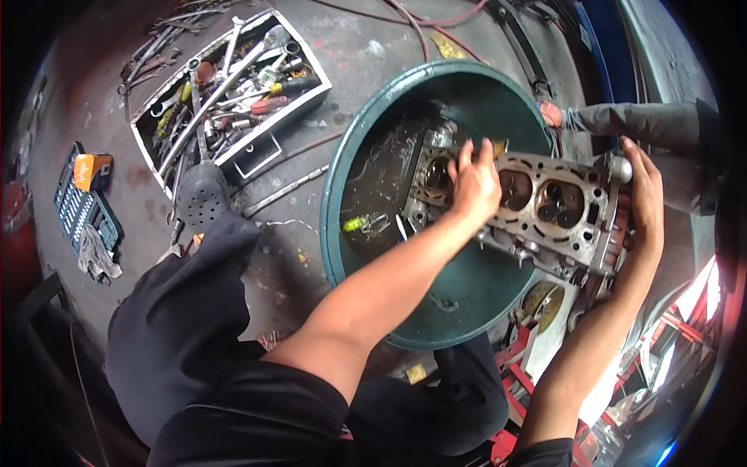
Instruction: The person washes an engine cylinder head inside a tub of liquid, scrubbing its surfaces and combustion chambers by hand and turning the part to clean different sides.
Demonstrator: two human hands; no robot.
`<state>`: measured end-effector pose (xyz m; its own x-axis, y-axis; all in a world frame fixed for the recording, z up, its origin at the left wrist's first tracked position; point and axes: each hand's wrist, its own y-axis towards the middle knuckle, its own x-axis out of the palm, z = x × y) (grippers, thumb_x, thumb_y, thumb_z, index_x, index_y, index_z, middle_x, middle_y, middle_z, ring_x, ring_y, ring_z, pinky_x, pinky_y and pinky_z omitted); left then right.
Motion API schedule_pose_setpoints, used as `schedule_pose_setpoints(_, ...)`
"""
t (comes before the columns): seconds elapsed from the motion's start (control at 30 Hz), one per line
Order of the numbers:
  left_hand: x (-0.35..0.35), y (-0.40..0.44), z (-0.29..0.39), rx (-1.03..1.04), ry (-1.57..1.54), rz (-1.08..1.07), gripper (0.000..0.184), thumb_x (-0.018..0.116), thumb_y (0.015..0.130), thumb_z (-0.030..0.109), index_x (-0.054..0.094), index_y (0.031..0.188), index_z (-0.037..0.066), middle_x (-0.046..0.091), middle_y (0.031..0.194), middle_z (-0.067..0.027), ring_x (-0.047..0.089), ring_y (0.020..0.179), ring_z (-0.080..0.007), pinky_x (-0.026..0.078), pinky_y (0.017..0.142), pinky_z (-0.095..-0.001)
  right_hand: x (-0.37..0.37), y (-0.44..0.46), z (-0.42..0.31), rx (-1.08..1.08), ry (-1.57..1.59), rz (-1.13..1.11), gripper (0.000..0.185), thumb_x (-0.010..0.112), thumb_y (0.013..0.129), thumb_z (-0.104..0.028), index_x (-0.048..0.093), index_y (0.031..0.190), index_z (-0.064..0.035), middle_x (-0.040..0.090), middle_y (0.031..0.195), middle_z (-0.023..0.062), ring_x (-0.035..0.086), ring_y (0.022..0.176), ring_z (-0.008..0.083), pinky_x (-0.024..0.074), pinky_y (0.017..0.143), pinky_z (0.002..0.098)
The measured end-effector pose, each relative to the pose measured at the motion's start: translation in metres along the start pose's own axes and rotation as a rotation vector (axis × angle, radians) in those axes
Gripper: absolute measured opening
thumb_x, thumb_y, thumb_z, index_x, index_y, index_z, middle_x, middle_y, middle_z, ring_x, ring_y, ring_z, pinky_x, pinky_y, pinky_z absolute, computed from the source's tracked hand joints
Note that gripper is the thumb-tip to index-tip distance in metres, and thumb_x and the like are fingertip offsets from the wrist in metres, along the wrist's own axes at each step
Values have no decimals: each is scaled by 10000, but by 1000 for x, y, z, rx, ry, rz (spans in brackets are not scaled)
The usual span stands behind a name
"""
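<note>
A metal cylinder head (548, 201) lies tilted across the right side of a round green tub (333, 222), its combustion chambers facing up. My left hand (476, 185) is on the head's face, fingers stretched out and apart near the left chambers. Its palm side is hidden, and I see nothing held in it. At the head's right end, my right hand (646, 191) wraps round the edge and grips it. Dark liquid (373, 163) covers part of the tub's bottom. A clear and yellow-green item (366, 224) lies in the tub left of the head.
A white-edged toolbox (307, 47) full of wrenches and screwdrivers stands upper left. Beyond my shoe (204, 194) lies a socket set case (101, 214) with an orange box (92, 171). Another person's leg (646, 128) is at right, by red metal parts (520, 342).
</note>
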<state>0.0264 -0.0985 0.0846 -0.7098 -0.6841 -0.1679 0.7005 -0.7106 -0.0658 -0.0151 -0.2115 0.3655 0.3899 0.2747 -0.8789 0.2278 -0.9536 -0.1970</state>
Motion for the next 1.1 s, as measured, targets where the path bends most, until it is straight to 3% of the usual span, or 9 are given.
schedule_pose_setpoints(0.07,-5,-23,12,69,2,-17,457,518,918,76,464,1363,-17,535,1295,-253,434,1285,-425,261,1068,-602,-12,30,35,-276,-191,116,543,579,949,-436,585,1304,-24,651,1080,108,636,821,150,518,637,281)
schedule_pose_setpoints(0.13,-10,-25,10,124,79,29,478,526,903,72,460,1373,13,544,1298,-242,429,1293,-421,233,1059,-653,-9,21,24,-214,-163,91,544,580,947,-437,585,1307,-28,651,1079,105,636,824,147,518,642,277)
schedule_pose_setpoints(0.23,-25,-16,27,-40,-8,-129,465,531,883,76,491,1343,29,584,1267,-228,410,1314,-405,230,1073,-638,-2,0,5,18,-70,14,548,579,942,-447,587,1315,-45,655,1059,89,625,799,137,515,642,270)
schedule_pose_setpoints(0.43,-46,6,37,212,7,249,389,540,804,-25,614,1184,13,610,1233,-178,443,1236,-437,324,1048,-518,1,1,2,1,-43,54,517,584,941,-444,615,1273,-49,648,915,46,610,687,113,494,612,252)
schedule_pose_setpoints(0.53,-5,12,-5,-71,55,-21,406,547,840,2,616,1237,53,596,1297,-147,436,1264,-409,313,1058,-515,2,-2,3,6,-17,45,525,585,941,-446,609,1279,-45,644,910,48,624,708,121,506,630,253)
schedule_pose_setpoints(0.7,-3,-9,-7,87,112,-52,463,522,887,31,539,1345,97,521,1422,-92,339,1371,-360,201,1079,-654,3,-6,0,46,22,35,525,575,948,-444,596,1297,-52,651,983,71,623,700,135,514,631,271)
schedule_pose_setpoints(0.8,-6,-1,-1,-34,91,-152,458,503,895,34,532,1347,98,503,1435,-103,337,1369,-370,204,1078,-661,-3,1,9,1,-68,51,568,568,943,-474,579,1324,-52,657,1092,89,633,815,160,514,653,273)
schedule_pose_setpoints(0.93,-8,-18,-7,173,197,-63,469,527,862,17,542,1328,70,509,1425,-112,367,1343,-384,202,1072,-676,-2,7,16,-107,-114,84,575,569,941,-474,576,1326,-46,657,1158,113,633,882,179,517,701,293)
schedule_pose_setpoints(1.1,-9,-23,7,185,159,-105,513,529,842,13,516,1352,63,533,1387,-167,368,1351,-393,185,1073,-679,-4,12,15,-162,-153,72,573,584,936,-451,594,1292,-2,649,1204,144,590,1110,207,429,969,308)
